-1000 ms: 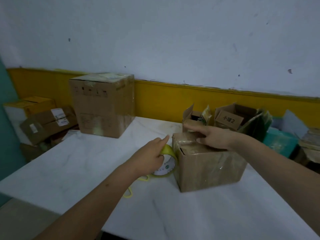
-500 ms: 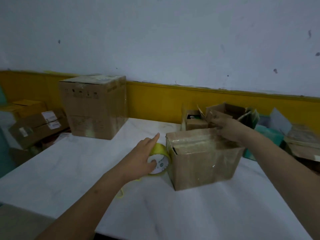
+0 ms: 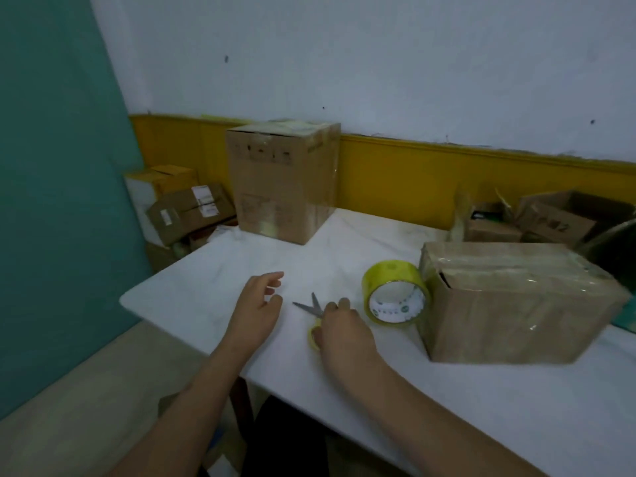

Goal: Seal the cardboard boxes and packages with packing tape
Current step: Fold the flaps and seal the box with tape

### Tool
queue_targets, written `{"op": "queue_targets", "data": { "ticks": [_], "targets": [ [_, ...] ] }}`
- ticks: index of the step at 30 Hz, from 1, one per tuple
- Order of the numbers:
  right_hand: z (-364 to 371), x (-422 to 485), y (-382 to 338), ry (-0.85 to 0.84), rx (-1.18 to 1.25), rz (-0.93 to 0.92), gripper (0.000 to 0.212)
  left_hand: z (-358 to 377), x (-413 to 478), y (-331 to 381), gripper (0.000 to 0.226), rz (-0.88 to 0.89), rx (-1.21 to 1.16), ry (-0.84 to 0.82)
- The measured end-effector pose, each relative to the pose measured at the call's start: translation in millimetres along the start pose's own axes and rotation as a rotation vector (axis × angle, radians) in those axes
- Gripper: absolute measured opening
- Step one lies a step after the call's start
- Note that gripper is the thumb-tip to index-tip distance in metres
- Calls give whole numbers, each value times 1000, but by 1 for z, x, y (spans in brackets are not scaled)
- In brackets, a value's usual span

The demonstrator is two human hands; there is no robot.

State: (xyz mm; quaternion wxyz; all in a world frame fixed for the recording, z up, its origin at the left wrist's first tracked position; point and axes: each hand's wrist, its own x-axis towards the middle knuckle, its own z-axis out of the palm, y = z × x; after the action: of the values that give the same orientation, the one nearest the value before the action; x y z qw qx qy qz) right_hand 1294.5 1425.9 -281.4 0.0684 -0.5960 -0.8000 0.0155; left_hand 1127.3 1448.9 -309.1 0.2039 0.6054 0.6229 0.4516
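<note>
A small cardboard box [image 3: 516,304], wrapped in clear tape, sits on the white table [image 3: 481,401] at the right. A roll of yellowish packing tape [image 3: 395,292] stands on its edge against the box's left side. Scissors [image 3: 309,307] with yellow handles lie on the table left of the roll, blades pointing away to the left. My right hand [image 3: 342,330] covers the handles with its fingers curled on them. My left hand [image 3: 256,309] lies beside the blades, fingers loosely spread, holding nothing.
A tall taped cardboard box [image 3: 282,180] stands at the table's far left by the yellow wall band. Several open boxes [image 3: 550,218] crowd the back right. More parcels [image 3: 186,208] are stacked off the table's left end, next to a teal panel [image 3: 58,201].
My left hand let go of the tape roll and moved left. My right hand left the small box and came down onto the scissors. The view swung left.
</note>
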Motion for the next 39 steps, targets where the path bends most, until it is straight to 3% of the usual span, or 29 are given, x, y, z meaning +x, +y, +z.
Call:
{"op": "queue_targets", "data": {
  "ticks": [3, 5, 8, 12, 15, 19, 22, 25, 28, 32, 39],
  "targets": [
    [1, 2, 9, -74, 26, 15, 27, -4, -3, 0, 39, 4, -41, 39],
    [-6, -5, 14, -143, 39, 41, 9, -8, -1, 2, 38, -2, -78, 72],
    [-15, -26, 20, -164, 151, 67, 29, -11, 1, 8, 36, -20, -136, 100],
    [-48, -64, 21, -50, 290, -6, 46, -3, 7, 21, 32, 0, -230, 70],
    [-95, -75, 31, 122, 426, -24, 35, 10, 10, 38, 25, 0, -320, -1],
    [-153, -53, 73, 341, 480, 99, 23, 33, 12, 81, 27, -1, -458, -196],
    [-167, -44, 113, 329, 646, 210, 25, 56, 14, 119, 21, 48, -389, -418],
    [-156, -34, 129, 266, 860, 236, 24, 73, 20, 147, 26, 116, -211, -465],
    [-143, -12, 128, 303, 1034, 265, 25, 80, 28, 163, 30, 51, -168, -601],
    [-123, 3, 132, 321, 1023, 284, 25, 81, 34, 163, 34, -102, -239, -845],
    [-122, 1, 135, 329, 954, 250, 28, 87, 35, 143, 35, -110, -275, -1067]
  ]
}}
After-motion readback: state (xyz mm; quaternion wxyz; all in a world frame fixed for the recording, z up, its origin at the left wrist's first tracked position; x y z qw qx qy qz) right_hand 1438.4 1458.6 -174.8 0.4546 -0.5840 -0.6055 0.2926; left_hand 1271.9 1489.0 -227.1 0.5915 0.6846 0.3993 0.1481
